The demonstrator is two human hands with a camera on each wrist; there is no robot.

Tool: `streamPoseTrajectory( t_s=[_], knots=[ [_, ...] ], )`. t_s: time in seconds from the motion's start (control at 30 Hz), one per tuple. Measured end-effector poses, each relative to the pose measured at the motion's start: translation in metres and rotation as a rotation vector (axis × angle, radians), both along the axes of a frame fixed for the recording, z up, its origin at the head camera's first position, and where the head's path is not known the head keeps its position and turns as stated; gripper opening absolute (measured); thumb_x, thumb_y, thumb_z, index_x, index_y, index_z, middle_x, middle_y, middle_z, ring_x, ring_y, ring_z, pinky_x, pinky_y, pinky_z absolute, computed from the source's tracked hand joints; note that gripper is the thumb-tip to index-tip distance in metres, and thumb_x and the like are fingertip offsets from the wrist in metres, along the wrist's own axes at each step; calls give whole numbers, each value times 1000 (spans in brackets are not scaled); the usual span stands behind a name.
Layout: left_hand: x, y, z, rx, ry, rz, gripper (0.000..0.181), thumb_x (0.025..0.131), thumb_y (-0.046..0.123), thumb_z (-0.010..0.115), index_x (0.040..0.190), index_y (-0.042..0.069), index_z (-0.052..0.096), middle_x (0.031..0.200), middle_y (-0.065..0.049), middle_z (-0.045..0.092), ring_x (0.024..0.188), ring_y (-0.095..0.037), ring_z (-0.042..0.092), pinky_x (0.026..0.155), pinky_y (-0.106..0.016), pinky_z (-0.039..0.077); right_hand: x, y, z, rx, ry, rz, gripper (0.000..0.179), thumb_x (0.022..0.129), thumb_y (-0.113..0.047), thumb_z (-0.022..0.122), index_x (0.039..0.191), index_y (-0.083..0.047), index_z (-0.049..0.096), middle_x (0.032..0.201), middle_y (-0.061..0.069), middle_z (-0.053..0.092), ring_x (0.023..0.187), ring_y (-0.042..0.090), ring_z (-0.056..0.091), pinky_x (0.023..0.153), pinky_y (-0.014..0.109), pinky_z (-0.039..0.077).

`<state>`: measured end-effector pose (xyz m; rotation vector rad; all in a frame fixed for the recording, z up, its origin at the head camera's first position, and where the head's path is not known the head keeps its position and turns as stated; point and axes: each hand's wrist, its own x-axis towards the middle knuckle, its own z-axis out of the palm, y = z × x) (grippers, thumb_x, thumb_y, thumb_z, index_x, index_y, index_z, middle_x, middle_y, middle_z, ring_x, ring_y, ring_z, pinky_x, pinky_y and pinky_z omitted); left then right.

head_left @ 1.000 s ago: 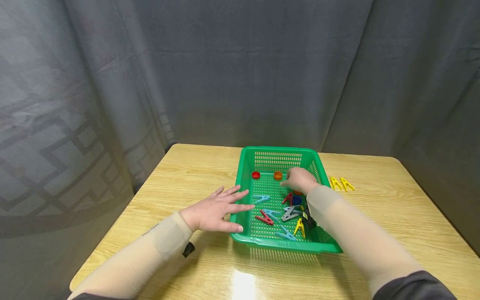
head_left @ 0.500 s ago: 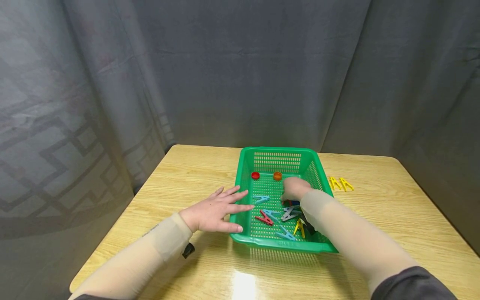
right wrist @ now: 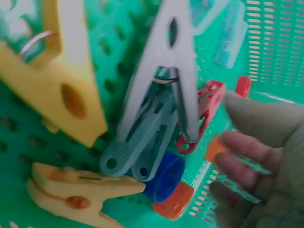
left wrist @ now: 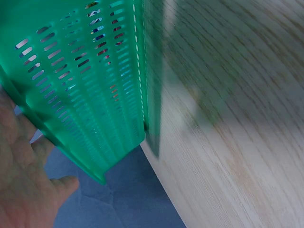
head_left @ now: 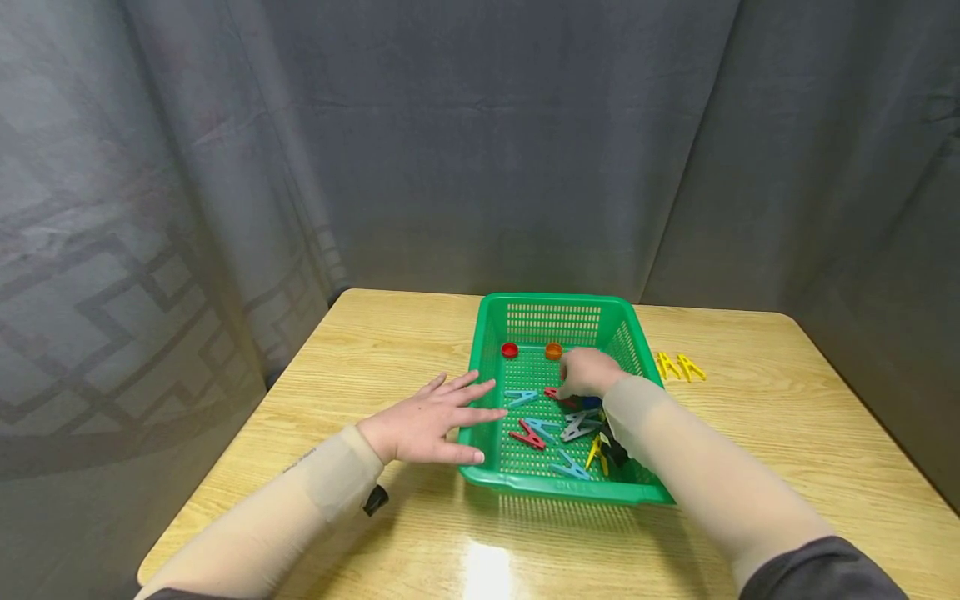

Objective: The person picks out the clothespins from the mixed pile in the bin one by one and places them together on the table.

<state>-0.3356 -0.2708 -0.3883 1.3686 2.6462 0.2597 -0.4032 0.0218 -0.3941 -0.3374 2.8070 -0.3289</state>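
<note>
My right hand [head_left: 588, 372] reaches down into the green basket [head_left: 555, 488], right at a red clothespin [head_left: 551, 392]. In the right wrist view, the thumb tip lies beside one end of this red clothespin [right wrist: 207, 109], and thumb and fingers stand apart with nothing between them. A blue bottle cap [right wrist: 167, 176] and an orange bottle cap [right wrist: 175, 202] sit close by, under a dark clothespin [right wrist: 142, 137] and a grey clothespin [right wrist: 168, 61]. My left hand [head_left: 431, 422] is spread with straight fingers over the basket's left rim.
Two yellow clothespins [head_left: 678, 367] lie on the wooden table [head_left: 405, 333] right of the basket. Inside the basket are a red cap [head_left: 510, 351], an orange cap [head_left: 553, 352], several light blue clothespins [head_left: 572, 465], another red clothespin [head_left: 528, 435] and a yellow clothespin [head_left: 597, 456].
My right hand has come down from the back of the basket to the red clothespin, then shifted slightly left. That clothespin has moved left and turned. My left hand has stayed put.
</note>
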Motion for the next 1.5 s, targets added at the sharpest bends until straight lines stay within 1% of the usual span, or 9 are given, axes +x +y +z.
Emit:
streamPoseTrajectory(
  t_s=[0.1, 0.23, 0.33, 0.47, 0.67, 0.93, 1.1, 1.27, 1.5],
  knots=[
    [0, 0, 0, -4, 3, 1, 66, 90, 68, 43, 149, 40, 31, 161, 7, 7, 147, -18, -3, 113, -56, 6, 0, 2, 1, 102, -44, -15, 25, 78, -30, 80, 79, -12, 64, 79, 2, 57, 75, 22, 51, 63, 37, 44],
    [0, 0, 1, -10, 6, 0, 66, 91, 67, 43, 149, 40, 32, 161, 7, 7, 147, -18, -2, 114, -56, 6, -2, 2, -3, 201, -53, 15, 24, 76, -31, 82, 79, -15, 66, 82, 1, 61, 86, 26, 54, 71, 43, 47],
    [0, 1, 1, -13, 5, 2, 66, 91, 67, 44, 149, 40, 32, 161, 7, 7, 147, -18, -2, 114, -56, 6, -4, 2, -7, 234, -36, 28, 22, 74, -30, 83, 80, -16, 66, 84, 2, 61, 88, 27, 54, 74, 46, 47],
    [0, 1, 1, -13, 4, 5, 65, 91, 67, 44, 149, 40, 32, 161, 7, 7, 147, -18, -2, 114, -56, 6, -5, 2, -9, 253, -17, 45, 21, 74, -26, 83, 76, -15, 65, 84, 3, 60, 85, 27, 52, 72, 45, 47],
    [0, 1, 0, -11, 6, 2, 66, 91, 67, 43, 149, 40, 32, 161, 6, 8, 147, -18, -2, 114, -56, 7, -4, 1, -10, 222, -6, 62, 15, 73, -18, 80, 75, -13, 66, 78, 2, 60, 75, 23, 51, 64, 39, 46],
    [0, 1, 0, -12, 5, 3, 66, 90, 67, 43, 149, 41, 31, 161, 7, 7, 147, -18, -2, 114, -55, 7, -2, 0, -12, 132, 7, 74, 12, 77, -19, 80, 85, -14, 71, 83, -1, 66, 74, 17, 57, 66, 37, 50],
    [0, 1, 1, -10, 6, 0, 66, 91, 67, 43, 149, 40, 31, 161, 5, 8, 147, -18, -2, 114, -55, 7, -1, -2, -13, 127, 3, 62, 18, 77, -21, 81, 89, -13, 71, 85, -1, 66, 76, 17, 58, 68, 38, 51],
    [0, 1, 0, -15, 12, 3, 66, 90, 69, 41, 149, 41, 30, 161, 8, 6, 147, -17, -3, 114, -55, 7, 0, -4, -10, 118, 4, 54, 20, 79, -23, 80, 92, -12, 71, 85, 0, 65, 76, 17, 59, 68, 38, 51],
    [0, 0, 0, -3, 11, -1, 66, 91, 68, 42, 149, 41, 31, 161, 7, 7, 147, -18, -2, 114, -56, 7, -2, -2, -8, 2, 5, 7, 18, 82, -19, 78, 93, -8, 68, 87, 3, 63, 76, 19, 56, 68, 37, 50]
  ],
)
